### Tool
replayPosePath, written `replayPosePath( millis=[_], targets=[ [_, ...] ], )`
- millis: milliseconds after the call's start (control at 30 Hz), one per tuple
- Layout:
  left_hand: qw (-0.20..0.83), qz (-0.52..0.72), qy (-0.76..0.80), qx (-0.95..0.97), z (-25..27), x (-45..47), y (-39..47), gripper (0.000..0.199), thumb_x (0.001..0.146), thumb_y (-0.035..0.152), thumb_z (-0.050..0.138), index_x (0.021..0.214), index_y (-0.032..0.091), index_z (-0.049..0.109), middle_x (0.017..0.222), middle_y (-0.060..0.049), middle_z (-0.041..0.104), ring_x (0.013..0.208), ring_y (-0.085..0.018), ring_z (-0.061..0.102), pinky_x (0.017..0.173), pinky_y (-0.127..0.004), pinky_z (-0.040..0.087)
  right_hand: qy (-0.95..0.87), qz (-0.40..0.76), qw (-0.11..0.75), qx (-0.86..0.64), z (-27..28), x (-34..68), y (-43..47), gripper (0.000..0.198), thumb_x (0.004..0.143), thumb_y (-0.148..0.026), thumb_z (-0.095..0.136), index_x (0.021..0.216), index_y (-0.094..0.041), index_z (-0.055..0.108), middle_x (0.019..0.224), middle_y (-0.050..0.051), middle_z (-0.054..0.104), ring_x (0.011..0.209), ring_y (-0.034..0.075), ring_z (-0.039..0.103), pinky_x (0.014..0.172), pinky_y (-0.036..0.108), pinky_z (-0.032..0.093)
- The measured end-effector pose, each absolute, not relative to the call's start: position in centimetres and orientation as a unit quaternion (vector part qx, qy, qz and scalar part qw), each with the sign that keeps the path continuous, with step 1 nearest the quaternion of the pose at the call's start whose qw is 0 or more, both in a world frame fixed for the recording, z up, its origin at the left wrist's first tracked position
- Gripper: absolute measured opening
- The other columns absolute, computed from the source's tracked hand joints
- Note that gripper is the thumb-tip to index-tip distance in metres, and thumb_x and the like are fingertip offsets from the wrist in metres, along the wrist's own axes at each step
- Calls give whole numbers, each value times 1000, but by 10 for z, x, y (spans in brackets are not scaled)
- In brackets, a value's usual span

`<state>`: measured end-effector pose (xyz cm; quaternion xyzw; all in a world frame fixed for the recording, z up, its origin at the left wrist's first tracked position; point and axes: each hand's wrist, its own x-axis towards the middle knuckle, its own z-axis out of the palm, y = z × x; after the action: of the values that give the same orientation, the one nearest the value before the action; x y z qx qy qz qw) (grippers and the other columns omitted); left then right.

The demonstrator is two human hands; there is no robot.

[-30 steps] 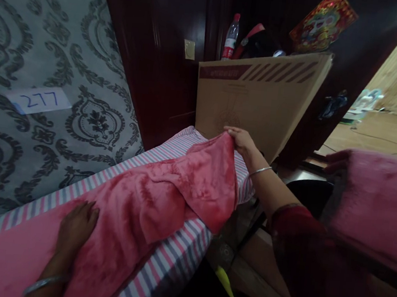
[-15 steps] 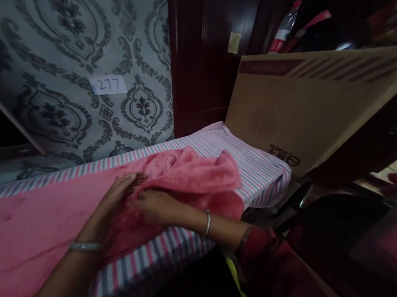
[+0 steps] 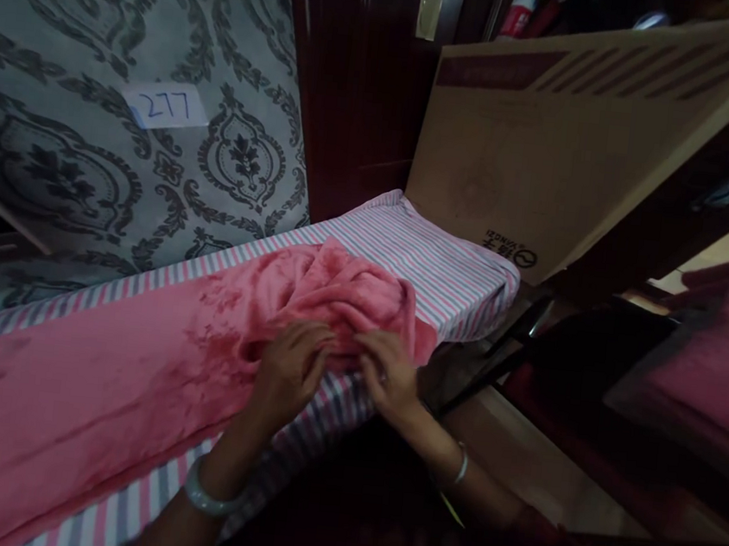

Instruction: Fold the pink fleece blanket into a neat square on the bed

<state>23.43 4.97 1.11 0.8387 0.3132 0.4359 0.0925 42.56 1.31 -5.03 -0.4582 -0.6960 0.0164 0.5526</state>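
Left hand [image 3: 290, 365]: fingers bent, close together, tips on the near edge of the gathered plush; whether the thumb pinched it could not be told. Pale bracelet [image 3: 211, 496] at the wrist.

Right hand [image 3: 393, 376]: just beside the left, fingers bent toward it over the same edge, thumb lower; a pinch could not be confirmed. Thin bangle [image 3: 462, 464] on the forearm.

Pink plush cloth [image 3: 98, 384], one: long, lying on the striped cover [image 3: 408, 230]; flat to the left, heaped in folds under and beyond the fingertips.

Change noted: a second earlier the right hand had held a corner up toward the far end while the left lay flat on the pile; now both hands met at the near edge, and the folds had drawn together, baring more of the far stripes. In judgement, the work had passed from handling one corner to arranging bunched folds, not yet smooth.

Containers: cardboard box [image 3: 533, 152], large, standing past the far end, contents not shown. Bottle [image 3: 521, 7], behind the box's top edge, cut off by the view, contents not discernible.

Surroundings: patterned wall [image 3: 49, 170] bearing a paper slip [image 3: 167, 106] marked 277; second pink textile [image 3: 722, 345] at far right, well apart.
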Motion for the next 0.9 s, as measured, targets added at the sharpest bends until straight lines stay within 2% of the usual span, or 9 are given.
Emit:
replayPosePath(
  millis=[133,200,300,367,433,533,633,767,900],
  targets=[
    [142,353,249,891,-20,269,45,26,94,24,52,116,23,68,113,-10,73,111,-25,66,101,-45,53,-523,24,596,-608,-69,472,-5,50,86,-48,65,128,-22,59,118,12,64,105,30,62,91,48,53],
    [136,315,250,906,-36,281,44,34,91,22,57,124,21,64,125,-13,69,121,-29,62,106,-50,49,-516,124,582,-616,-76,480,-5,43,81,-54,69,108,-22,64,94,7,67,82,25,63,76,40,55],
    [118,292,270,910,-53,297,41,54,85,27,67,136,19,55,142,-18,58,134,-35,51,114,-56,40,-481,319,596,-558,-70,476,1,36,80,-58,69,81,-23,60,63,-2,54,56,17,53,56,30,48],
    [137,338,285,886,-55,307,42,68,81,36,73,142,16,49,147,-21,53,138,-37,47,114,-57,37,-448,427,615,-489,-51,472,10,37,80,-58,71,84,-23,60,61,-4,54,52,14,51,52,27,46],
    [193,423,302,832,-51,317,50,64,84,39,70,139,14,49,140,-21,57,132,-35,52,110,-53,42,-442,481,625,-428,-26,473,21,41,77,-56,76,97,-22,63,67,-3,61,54,13,56,53,25,49],
    [310,515,355,716,-33,325,73,25,89,31,56,110,17,61,104,-10,69,100,-24,65,95,-41,52,-476,439,656,-389,2,490,38,53,76,-52,77,119,-23,64,90,2,72,66,14,63,60,26,53],
    [439,558,406,575,-12,322,101,6,82,24,60,87,20,61,80,-1,66,80,-19,65,85,-35,55,-480,315,686,-447,-7,516,43,45,84,-50,70,119,-22,66,98,5,73,73,14,64,68,28,55],
    [644,546,413,341,3,310,128,8,78,23,65,85,19,62,77,-3,69,83,-22,70,84,-38,60,-504,208,636,-547,-61,538,19,41,87,-50,66,116,-21,67,101,9,72,91,23,67,79,37,56],
    [731,482,386,291,-5,305,135,24,79,36,73,95,18,68,86,-10,74,100,-31,73,87,-46,62,-589,90,551,-584,-113,539,-6,68,80,-54,73,138,-22,58,136,15,61,125,33,56,107,53,45]
  ],
)
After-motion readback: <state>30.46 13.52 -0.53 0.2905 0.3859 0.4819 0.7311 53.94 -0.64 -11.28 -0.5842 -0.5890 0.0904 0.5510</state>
